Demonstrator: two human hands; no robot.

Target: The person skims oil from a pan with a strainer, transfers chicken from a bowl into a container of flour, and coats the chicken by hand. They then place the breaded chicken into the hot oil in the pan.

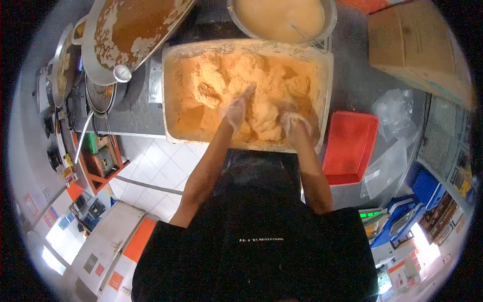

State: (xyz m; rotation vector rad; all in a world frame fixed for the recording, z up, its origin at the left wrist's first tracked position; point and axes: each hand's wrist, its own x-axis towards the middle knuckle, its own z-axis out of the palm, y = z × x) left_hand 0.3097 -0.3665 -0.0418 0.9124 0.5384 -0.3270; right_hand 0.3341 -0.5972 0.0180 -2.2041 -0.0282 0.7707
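A large rectangular tub (172,132) holds orange-tinted flour and several flour-coated pieces that look like chicken (210,75). My left hand (235,111), in a clear plastic glove, reaches into the tub with its fingers stretched out over the coated pieces. Close to the tub's right side, my right hand (292,120), gloved the same way, is down in the flour beside a pale coated piece (265,121). Its fingers are blurred and partly covered, so their grip does not show.
Behind the tub stands a bowl of pale orange batter (279,20) with a wire whisk (306,36). At upper left is a wide pan of brown liquid (136,30) with a dial thermometer (122,73). A red tray (350,146), plastic bags (390,161) and a cardboard box (417,45) lie right.
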